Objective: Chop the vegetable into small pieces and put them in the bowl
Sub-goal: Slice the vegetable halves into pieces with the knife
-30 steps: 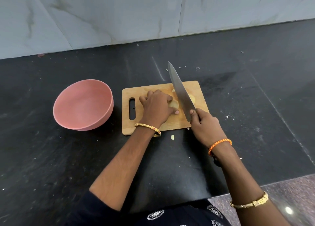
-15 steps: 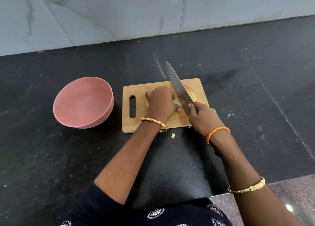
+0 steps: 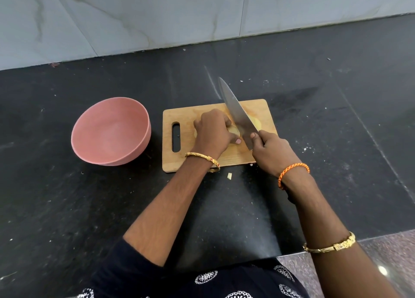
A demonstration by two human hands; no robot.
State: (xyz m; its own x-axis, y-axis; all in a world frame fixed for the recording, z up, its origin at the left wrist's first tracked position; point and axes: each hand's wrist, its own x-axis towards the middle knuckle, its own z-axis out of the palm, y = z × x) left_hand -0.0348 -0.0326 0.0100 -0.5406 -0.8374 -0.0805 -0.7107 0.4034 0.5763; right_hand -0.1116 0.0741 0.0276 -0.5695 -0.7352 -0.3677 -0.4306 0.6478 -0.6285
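Knife (image 3: 238, 114) edged closer; left hand (image 3: 213, 132) covers vegetable (image 3: 233, 130).

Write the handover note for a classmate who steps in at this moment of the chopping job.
Left hand holds the pale yellow vegetable down on the wooden cutting board.
Right hand grips the large steel knife, blade against the vegetable.
Pink bowl, left of the board, holds nothing.
One small piece lies on the black counter.
Left: finish chopping, fill bowl.

Knife (image 3: 235, 111) over held vegetable (image 3: 234, 130)
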